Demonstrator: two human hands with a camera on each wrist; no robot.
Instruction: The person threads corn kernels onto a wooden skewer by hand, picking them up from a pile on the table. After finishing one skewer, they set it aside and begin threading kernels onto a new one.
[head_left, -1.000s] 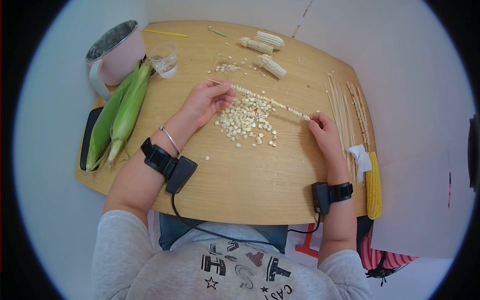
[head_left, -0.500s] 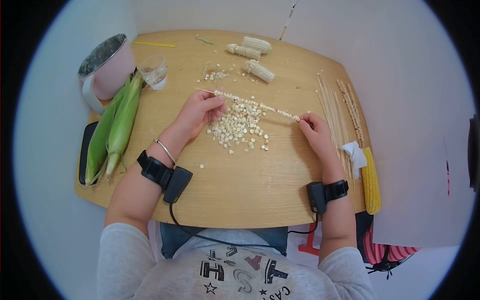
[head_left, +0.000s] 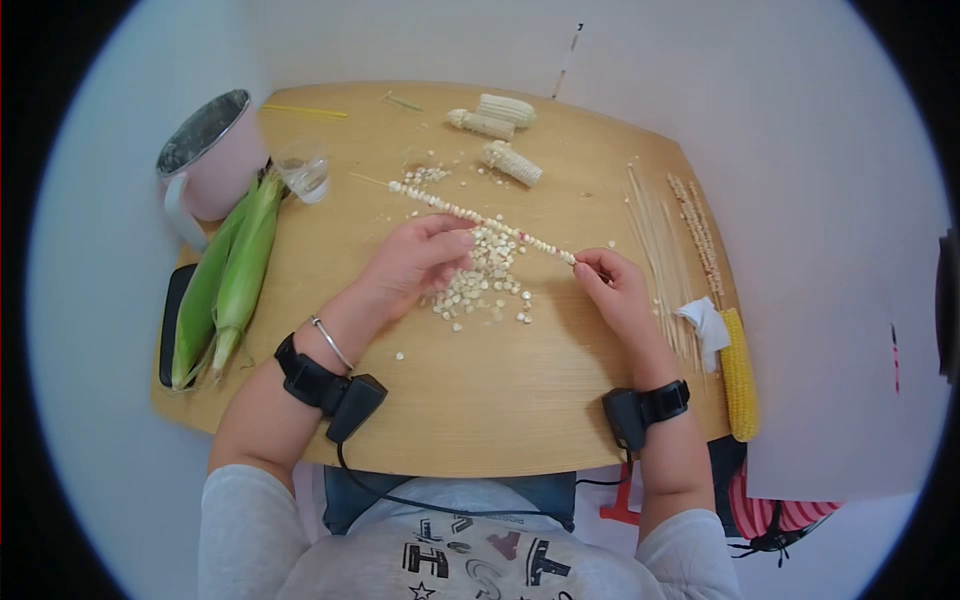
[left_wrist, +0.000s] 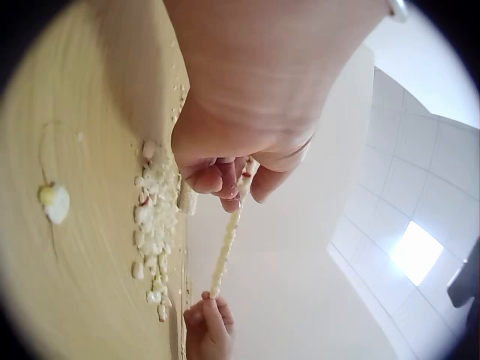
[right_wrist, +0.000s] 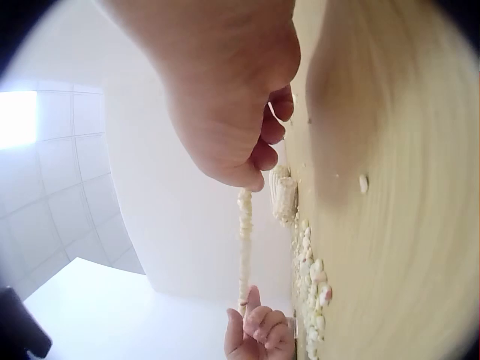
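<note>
A thin skewer threaded with pale corn kernels slants over a kernel pile, its bare tip pointing to the upper left. My right hand pinches its lower right end between thumb and fingertips. Just below the middle of the skewer is my left hand, thumb and index finger apart. In the right wrist view the left hand has its index finger raised beside the kernel row; whether it touches is unclear. The left wrist view shows the row running down to the right hand.
Stripped cobs lie at the back. On the left are a pink pot, a clear cup and green husked corn. Bare skewers, threaded skewers, a tissue and a yellow cob lie right.
My left hand has left the skewer's tip end and moved down and right along it, its thumb and index finger now parted. The right hand keeps its pinch; the head view has shifted.
</note>
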